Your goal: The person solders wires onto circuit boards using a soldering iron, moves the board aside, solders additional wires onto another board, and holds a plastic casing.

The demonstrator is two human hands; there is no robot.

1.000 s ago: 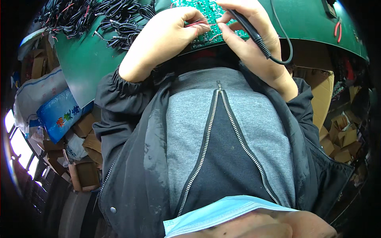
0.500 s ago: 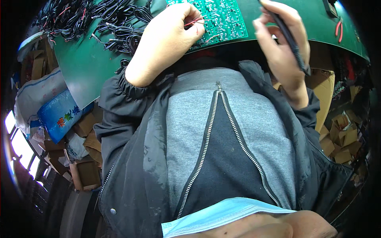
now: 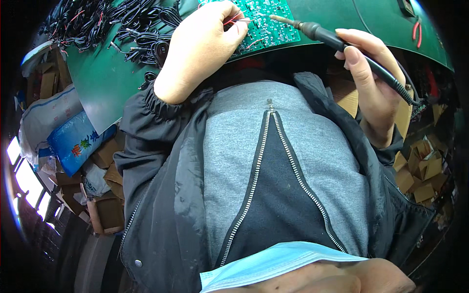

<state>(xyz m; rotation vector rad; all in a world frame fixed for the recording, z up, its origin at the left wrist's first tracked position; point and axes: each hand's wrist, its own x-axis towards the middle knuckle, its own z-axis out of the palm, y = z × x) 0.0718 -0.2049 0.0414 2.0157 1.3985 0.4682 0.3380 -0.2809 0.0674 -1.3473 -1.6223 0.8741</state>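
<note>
My right hand [image 3: 373,73] is closed round the black handle of a soldering iron [image 3: 327,38]. Its metal tip points left, over the green circuit board [image 3: 273,36]; whether it touches the board I cannot tell. At the board's left side, my left hand [image 3: 205,44] pinches thin wires [image 3: 239,19], red and dark, between thumb and fingers. Their ends stick out to the right over the board. Small components cover the board, and a short red wire [image 3: 255,44] lies near its front edge. The hand hides the board's left part.
Bundles of black cables [image 3: 146,41] lie at the left on the green table [image 3: 102,93]. Red-handled pliers [image 3: 416,34] rest at the far right. The iron's black cord hangs by my right wrist. Cardboard boxes [image 3: 422,166] and sacks [image 3: 73,136] stand below the table's sides.
The soldering iron has swung from upright to pointing left, its tip now over the board. My right hand moved right and nearer. The board and my left hand shifted slightly left.
</note>
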